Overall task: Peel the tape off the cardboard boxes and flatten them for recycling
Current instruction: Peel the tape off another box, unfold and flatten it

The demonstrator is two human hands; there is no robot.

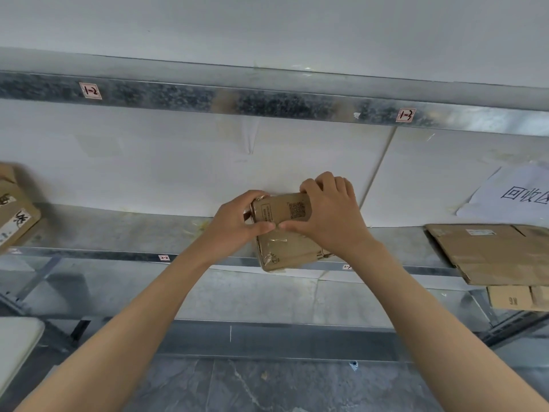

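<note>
A small brown cardboard box (285, 233) with a printed code and clear tape on its side is held over the front edge of a metal shelf (124, 233). My left hand (237, 218) grips its left end, thumb across the near face. My right hand (326, 209) wraps over the top right corner, fingers curled behind the box and thumb meeting the left thumb. The far side of the box is hidden by my fingers.
Flattened cardboard sheets (493, 251) lie on the shelf at the right under a white paper sign (511, 194). A taped box (15, 215) sits at the far left. Another small box (517, 297) rests on the lower shelf at right. A white surface corner (15, 349) shows at lower left.
</note>
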